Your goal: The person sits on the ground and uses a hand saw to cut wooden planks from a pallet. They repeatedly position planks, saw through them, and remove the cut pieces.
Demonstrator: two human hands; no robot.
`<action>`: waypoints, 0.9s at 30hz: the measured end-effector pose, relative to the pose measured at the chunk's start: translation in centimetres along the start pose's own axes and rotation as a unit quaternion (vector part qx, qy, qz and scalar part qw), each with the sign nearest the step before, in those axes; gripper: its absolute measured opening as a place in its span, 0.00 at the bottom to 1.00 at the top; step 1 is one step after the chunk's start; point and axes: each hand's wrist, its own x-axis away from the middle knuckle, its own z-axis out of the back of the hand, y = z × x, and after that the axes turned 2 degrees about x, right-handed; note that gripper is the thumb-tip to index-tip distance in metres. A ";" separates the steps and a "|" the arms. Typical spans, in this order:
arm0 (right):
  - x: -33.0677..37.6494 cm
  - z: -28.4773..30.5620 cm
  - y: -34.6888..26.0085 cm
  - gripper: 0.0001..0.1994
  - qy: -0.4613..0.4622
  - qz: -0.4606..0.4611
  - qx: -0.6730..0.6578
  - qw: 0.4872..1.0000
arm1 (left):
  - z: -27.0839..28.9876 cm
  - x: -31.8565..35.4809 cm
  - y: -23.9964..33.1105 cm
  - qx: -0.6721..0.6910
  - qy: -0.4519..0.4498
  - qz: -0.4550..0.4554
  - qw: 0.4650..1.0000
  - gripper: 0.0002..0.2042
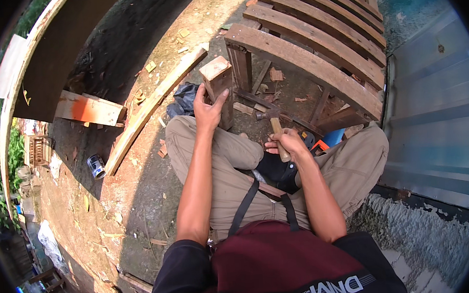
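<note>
Mid-frame, left fingers (199, 96) are grasping, apparently bracing, a brown wooden post (220, 80); right fingers (272, 144) are gripping a wooden-handled hammer (276, 126); striking would need aim.

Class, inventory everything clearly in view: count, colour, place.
Upright wooden block: one, brown, centre
Hammer: one, tan wooden handle, centre
Slatted wooden frame: one, brown, upper right
Long wooden plank: one, tan, left of block
Wooden board: one, pale, orange, left
Cylindrical can: one, dark, white, left
Plastic bag: one, black, beside block
Metal sheet: one, silvery, right
Wood scraps: several, brown, upper centre
Trousers: one pair, khaki, centre
Left hand: one, on block
Right hand: one, on hammer
</note>
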 end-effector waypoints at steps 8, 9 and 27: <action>13.0 0.3 1.8 0.21 0.120 0.261 0.384 0.878 | -1.2 3.1 1.7 0.067 -0.050 0.016 0.996 0.27; 14.2 0.1 2.3 0.21 0.134 0.307 0.382 0.861 | -1.4 4.0 0.2 0.035 -0.058 0.014 0.998 0.27; 22.4 -1.4 -9.3 0.15 -0.053 0.470 0.131 0.871 | -4.9 7.0 0.5 -0.014 -0.159 0.031 0.987 0.27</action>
